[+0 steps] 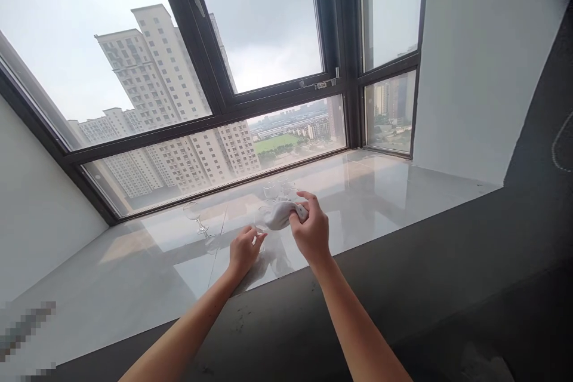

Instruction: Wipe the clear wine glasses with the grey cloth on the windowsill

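the person's right hand (311,224) was clamped on a white, crumpled fabric cloth (280,215), thumb and fingers pinching its right end. the cloth was held above the front part of a pale grey, glossy stone window sill (358,215). the left hand (245,248) was positioned just beside the cloth, to its lower left, with thumb and fingertips drawn close together; whether they gripped anything could not be told (any transparent item there was too faint to confirm). the two hands were apart, the cloth lying between them. a clear, stemmed drinking glass (197,216) was on the sill to the left, near the window and well apart from the left hand. further clear glassware (270,192) was noted just behind the cloth, partly hidden by it. the sill's surface bore reflections. beyond it was a dark-framed glass window (277,107), through which tall, beige residential buildings (156,65) and a green field (277,142) were visible.
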`<state>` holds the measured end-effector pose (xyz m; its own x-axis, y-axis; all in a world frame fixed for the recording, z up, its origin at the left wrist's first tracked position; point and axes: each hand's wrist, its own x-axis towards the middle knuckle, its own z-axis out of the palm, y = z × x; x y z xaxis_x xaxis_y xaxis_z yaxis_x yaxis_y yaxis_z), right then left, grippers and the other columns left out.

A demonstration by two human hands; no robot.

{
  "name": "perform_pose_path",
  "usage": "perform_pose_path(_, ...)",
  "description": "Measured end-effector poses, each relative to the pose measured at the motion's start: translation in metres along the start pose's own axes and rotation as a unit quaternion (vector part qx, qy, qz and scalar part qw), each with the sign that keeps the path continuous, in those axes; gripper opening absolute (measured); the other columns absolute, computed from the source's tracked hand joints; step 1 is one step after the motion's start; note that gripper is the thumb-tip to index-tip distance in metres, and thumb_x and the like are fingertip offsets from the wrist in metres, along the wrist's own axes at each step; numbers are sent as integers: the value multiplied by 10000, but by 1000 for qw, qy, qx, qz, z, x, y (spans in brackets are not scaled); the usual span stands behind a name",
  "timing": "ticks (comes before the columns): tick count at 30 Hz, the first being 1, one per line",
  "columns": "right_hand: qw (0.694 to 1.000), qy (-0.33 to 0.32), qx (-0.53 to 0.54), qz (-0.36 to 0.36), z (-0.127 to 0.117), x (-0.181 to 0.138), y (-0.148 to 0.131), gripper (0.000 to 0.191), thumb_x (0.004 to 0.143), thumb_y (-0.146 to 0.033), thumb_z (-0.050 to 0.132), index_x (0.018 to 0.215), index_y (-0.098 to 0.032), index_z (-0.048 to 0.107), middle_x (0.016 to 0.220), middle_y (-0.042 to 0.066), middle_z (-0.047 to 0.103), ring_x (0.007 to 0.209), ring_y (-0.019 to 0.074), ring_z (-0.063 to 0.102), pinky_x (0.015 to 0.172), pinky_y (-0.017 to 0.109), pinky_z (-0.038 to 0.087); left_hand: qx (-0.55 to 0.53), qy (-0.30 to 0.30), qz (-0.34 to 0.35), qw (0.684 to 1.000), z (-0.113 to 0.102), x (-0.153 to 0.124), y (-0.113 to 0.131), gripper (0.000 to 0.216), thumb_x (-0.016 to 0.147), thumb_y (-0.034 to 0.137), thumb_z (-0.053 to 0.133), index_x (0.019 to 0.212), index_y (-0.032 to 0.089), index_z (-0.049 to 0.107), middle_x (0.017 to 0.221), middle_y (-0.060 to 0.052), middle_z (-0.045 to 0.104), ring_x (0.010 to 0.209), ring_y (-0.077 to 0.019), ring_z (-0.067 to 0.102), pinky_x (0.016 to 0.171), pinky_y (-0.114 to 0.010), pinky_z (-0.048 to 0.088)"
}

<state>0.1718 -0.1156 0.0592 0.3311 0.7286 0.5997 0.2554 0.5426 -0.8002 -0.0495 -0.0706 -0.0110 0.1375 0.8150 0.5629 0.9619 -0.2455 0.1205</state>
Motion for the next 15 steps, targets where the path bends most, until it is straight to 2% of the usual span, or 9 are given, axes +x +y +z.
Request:
perform_pose_path(3,1000,19,-8,5,-4,3,4,400,806,-241,520,1200,-204,580,933,53,685,740,177,601,654,269,459,-15,3,25,1000,2,0,1,341,943,421,491,722,189,609,798,-25,580,706,-143,550,601,-229,309)
perform_pose_path(8,998,52,21,37,-13,7,6,383,800,-267,535,1176,-204,576,858,23,676,647,159,575,594,261,440,-35,18,61,997,2,0,-1,326,940,402,505,701,192,579,801,-28,571,726,-150,547,610,-231,337)
perform_pose_path(15,998,22,-18,54,-19,11,14,367,783,-281,536,1136,-204,600,783,5,663,633,169,567,581,259,404,-46,20,126,991,0,-1,-3,256,933,318,524,720,195,596,825,-35,581,782,-157,556,656,-234,384)
